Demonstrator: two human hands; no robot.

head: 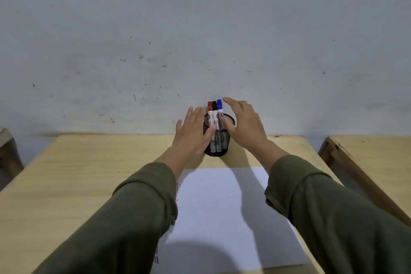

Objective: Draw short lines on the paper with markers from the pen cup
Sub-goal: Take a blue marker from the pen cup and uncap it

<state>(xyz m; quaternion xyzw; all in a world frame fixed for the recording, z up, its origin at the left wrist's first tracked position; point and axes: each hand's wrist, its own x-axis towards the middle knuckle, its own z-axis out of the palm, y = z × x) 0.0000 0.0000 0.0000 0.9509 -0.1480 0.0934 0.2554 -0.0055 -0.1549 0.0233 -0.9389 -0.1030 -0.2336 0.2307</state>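
A black mesh pen cup (217,147) stands at the far edge of the wooden table (89,173), close to the wall. Three capped markers stick up from it: a red marker (210,107), a black marker (214,107) and a blue marker (219,104). My left hand (192,132) is on the cup's left side with fingers spread and its thumb lying across the mesh. My right hand (243,124) is on the cup's right side, fingers apart above the blue marker and thumb at the rim. A white paper (222,211) lies in front of me, with small marks along its left edge (177,188).
A grey, speckled wall (200,40) rises right behind the table. A second wooden table (373,158) stands to the right across a narrow gap. Another wooden piece (6,147) shows at the far left.
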